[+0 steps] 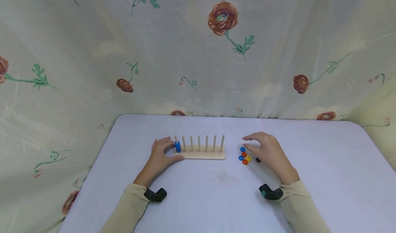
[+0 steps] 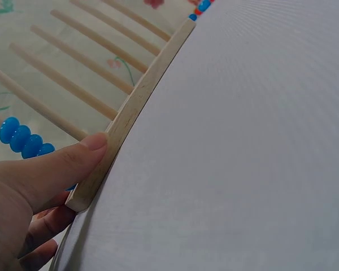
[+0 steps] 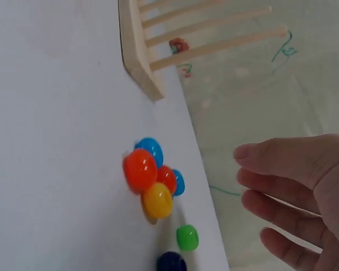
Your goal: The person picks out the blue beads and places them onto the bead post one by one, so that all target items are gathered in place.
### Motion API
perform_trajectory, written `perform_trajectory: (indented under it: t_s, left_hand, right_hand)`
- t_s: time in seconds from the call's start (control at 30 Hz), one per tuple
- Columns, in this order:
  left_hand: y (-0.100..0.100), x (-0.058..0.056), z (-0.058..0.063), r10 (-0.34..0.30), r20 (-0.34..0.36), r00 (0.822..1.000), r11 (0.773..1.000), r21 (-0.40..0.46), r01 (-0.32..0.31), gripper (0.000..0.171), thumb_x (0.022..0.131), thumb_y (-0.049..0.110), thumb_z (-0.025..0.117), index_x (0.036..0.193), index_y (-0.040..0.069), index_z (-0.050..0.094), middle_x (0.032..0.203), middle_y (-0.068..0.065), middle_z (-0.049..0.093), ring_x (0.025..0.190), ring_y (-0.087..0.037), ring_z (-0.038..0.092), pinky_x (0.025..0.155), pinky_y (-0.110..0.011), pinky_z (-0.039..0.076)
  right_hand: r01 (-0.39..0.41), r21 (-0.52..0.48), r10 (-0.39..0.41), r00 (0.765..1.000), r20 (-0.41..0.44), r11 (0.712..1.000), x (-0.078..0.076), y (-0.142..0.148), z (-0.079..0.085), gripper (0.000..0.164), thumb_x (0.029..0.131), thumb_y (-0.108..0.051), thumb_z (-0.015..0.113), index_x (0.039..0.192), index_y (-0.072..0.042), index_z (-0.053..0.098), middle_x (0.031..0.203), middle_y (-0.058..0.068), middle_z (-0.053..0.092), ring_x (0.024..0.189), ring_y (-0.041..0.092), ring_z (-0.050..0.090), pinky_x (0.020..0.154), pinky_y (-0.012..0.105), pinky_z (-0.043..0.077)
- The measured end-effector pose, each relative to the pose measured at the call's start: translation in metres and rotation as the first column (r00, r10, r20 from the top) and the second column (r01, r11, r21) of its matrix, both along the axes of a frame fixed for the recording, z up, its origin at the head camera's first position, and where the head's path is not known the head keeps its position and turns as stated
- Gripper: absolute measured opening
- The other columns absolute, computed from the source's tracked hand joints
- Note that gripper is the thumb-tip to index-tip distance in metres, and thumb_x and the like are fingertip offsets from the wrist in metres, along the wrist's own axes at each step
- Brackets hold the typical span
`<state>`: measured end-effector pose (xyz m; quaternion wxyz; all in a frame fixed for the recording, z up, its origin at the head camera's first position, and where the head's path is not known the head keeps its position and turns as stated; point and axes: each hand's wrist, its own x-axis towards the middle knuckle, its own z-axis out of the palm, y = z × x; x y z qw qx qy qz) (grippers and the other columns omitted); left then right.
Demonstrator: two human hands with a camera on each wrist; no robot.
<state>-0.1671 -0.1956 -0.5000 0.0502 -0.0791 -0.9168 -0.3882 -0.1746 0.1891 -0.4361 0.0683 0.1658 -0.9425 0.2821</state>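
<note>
A wooden peg rack (image 1: 204, 155) with a row of upright pegs stands on the table. Several blue beads (image 2: 22, 141) are stacked on its leftmost peg; the other pegs carry none. My left hand (image 1: 161, 154) grips the left end of the base, thumb (image 2: 93, 144) on the front edge and fingers behind. To the right of the rack lies a cluster of loose beads, among them a red bead (image 3: 140, 170), a yellow bead (image 3: 158, 200) and a blue bead (image 1: 242, 149). Over these hovers my right hand (image 1: 268, 151), thumb and fingers apart, holding nothing.
A green bead (image 3: 187, 237) and a dark bead (image 3: 172, 262) lie a little apart from the cluster, close under the right hand. White cloth covers the table (image 1: 198, 195). Behind it hangs a flowered curtain (image 1: 173, 47).
</note>
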Motion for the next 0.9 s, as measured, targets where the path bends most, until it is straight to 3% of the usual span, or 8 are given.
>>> perform_trajectory:
  t_s: [0.3, 0.6, 0.9]
  left_hand:
    - [0.0, 0.0, 0.003, 0.004, 0.015, 1.0, 1.0, 0.001, -0.004, 0.055, 0.076, 0.028, 0.093, 0.119, 0.003, 0.071, 0.146, -0.023, 0.059, 0.147, -0.041, 0.045, 0.13, -0.064, 0.007]
    - [0.0, 0.0, 0.003, 0.003, 0.028, 1.0, 1.0, -0.005, -0.003, 0.057, 0.076, 0.028, 0.093, 0.122, 0.002, 0.071, 0.147, -0.023, 0.058, 0.147, -0.04, 0.044, 0.131, -0.063, 0.006]
    - [-0.001, 0.0, 0.001, 0.003, 0.031, 1.0, 1.0, -0.004, -0.003, 0.057, 0.076, 0.03, 0.093, 0.122, 0.003, 0.071, 0.148, -0.023, 0.057, 0.148, -0.04, 0.043, 0.13, -0.064, 0.006]
  right_hand:
    - [0.001, 0.094, -0.014, 0.99, 0.14, 0.996, -0.008, 0.004, -0.011, 0.021, 0.094, -0.017, 0.075, 0.113, -0.009, 0.079, 0.119, 0.016, 0.076, 0.121, 0.042, 0.065, 0.105, 0.063, 0.051]
    - [0.004, 0.13, -0.018, 0.994, 0.104, 0.991, -0.008, 0.001, -0.024, 0.02, 0.092, -0.02, 0.078, 0.108, -0.008, 0.08, 0.108, 0.011, 0.079, 0.11, 0.035, 0.07, 0.099, 0.057, 0.056]
    - [0.025, 0.139, -0.027, 1.0, 0.016, 0.99, -0.008, -0.005, -0.031, 0.02, 0.089, -0.025, 0.081, 0.1, -0.008, 0.082, 0.091, 0.005, 0.079, 0.093, 0.03, 0.071, 0.088, 0.051, 0.057]
